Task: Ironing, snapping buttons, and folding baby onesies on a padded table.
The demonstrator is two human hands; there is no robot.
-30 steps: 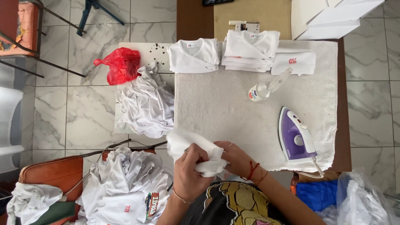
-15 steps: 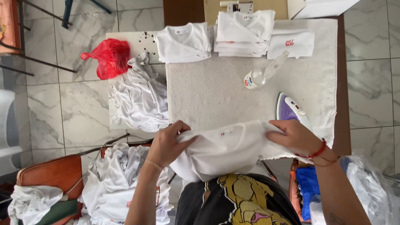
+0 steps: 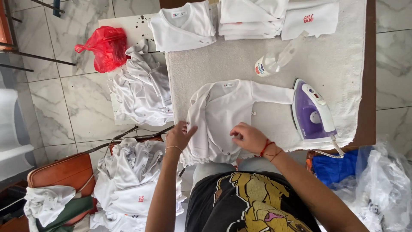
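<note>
A small white long-sleeved garment (image 3: pixel 227 111) lies spread on the white towel-covered table (image 3: pixel 343 60), collar away from me. My left hand (image 3: pixel 180 135) presses its lower left edge, fingers on the fabric. My right hand (image 3: pixel 249 137), with a red thread bracelet at the wrist, rests on the lower hem near the middle, fingers curled on the cloth. One sleeve stretches right toward the purple iron (image 3: pixel 312 112).
A spray bottle (image 3: pixel 274 60) lies beyond the garment. Folded white garments (image 3: pixel 253 17) are stacked at the far edge. A heap of white clothes (image 3: pixel 141 86) and a red plastic bag (image 3: pixel 105 45) lie left; another pile (image 3: pixel 128 184) sits on a brown chair.
The bunched garment I was holding at the table's near edge has been laid out flat on the towel. My hands have moved from gripping its ends to pressing its lower part.
</note>
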